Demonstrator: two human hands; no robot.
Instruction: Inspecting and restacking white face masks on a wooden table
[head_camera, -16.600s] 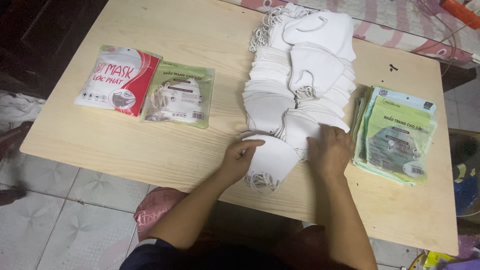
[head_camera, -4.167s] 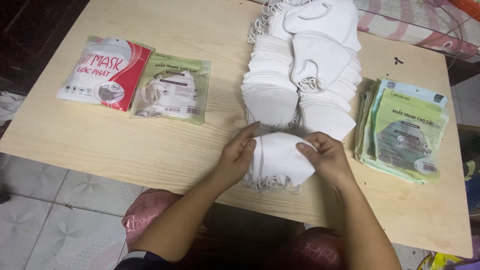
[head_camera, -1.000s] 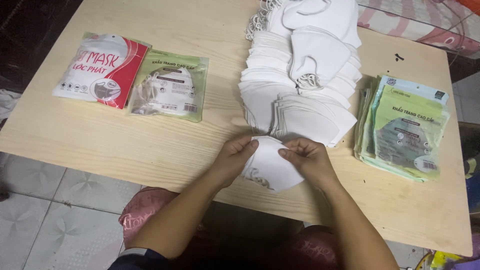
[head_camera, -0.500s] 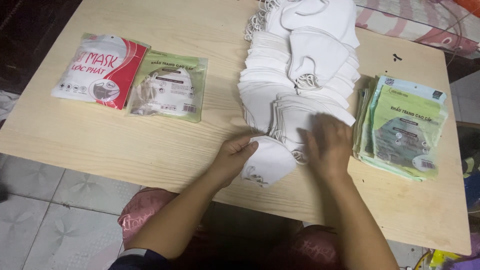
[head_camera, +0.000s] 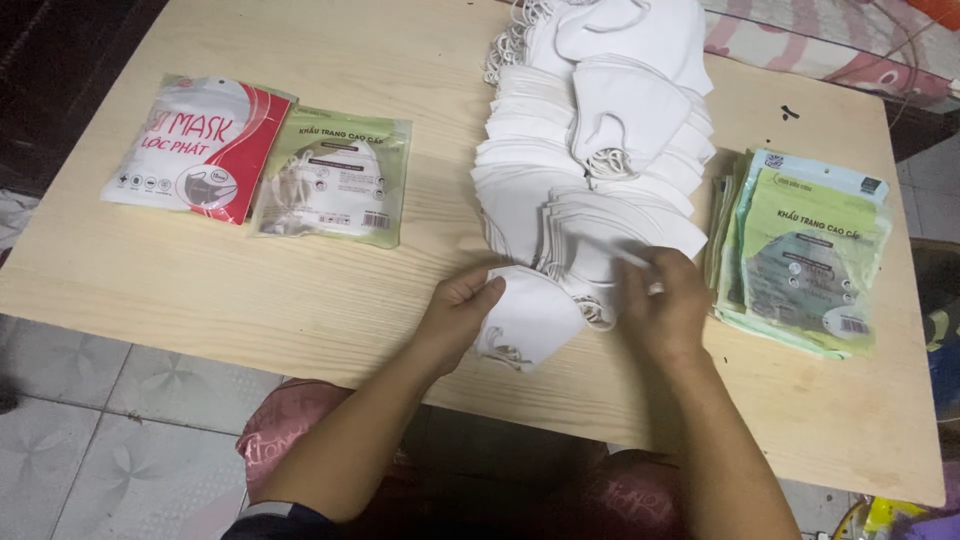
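Half a second on, the right hand (head_camera: 665, 305) has left the folded white mask (head_camera: 530, 318) and reached to the fanned mask pile (head_camera: 590, 190), fingers closing on a mask at its near end. The left hand (head_camera: 462, 312) pinches the folded mask's left edge, flat at the table's (head_camera: 250, 290) near edge, so another mask seems about to be drawn.

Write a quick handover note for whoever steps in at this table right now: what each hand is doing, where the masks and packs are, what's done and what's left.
Left hand: holds down a small stack of white masks at the near table edge.
Right hand: reaching into the big mask pile; grip unclear.
Empty green pouches: stacked to the right.
Done: two filled packs, red and green, lie far left.
Left: most masks remain loose.
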